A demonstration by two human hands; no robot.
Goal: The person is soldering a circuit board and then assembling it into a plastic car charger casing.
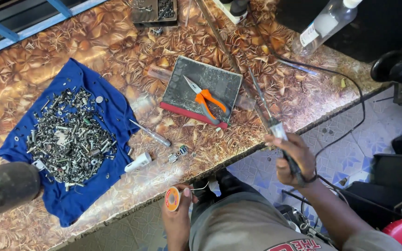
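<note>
Head view: solder spool [172, 199] is pinched in left hand [178, 218], fingers curled shut, below the near counter edge. Soldering iron [275, 126] is gripped in closed right hand [294, 160], tip over counter [117, 46]. Pliers [206, 100] lie on pad [201, 88]; screws [70, 135] on blue cloth [112, 111], left.

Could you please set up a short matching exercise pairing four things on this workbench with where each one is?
Things:
1. pliers
2. solder spool
3. soldering iron
4. screws

Places:
A. in the right hand
B. heaped on the blue cloth
C. on the dark pad
D. in the left hand

Pairs: 1-C, 2-D, 3-A, 4-B
</note>
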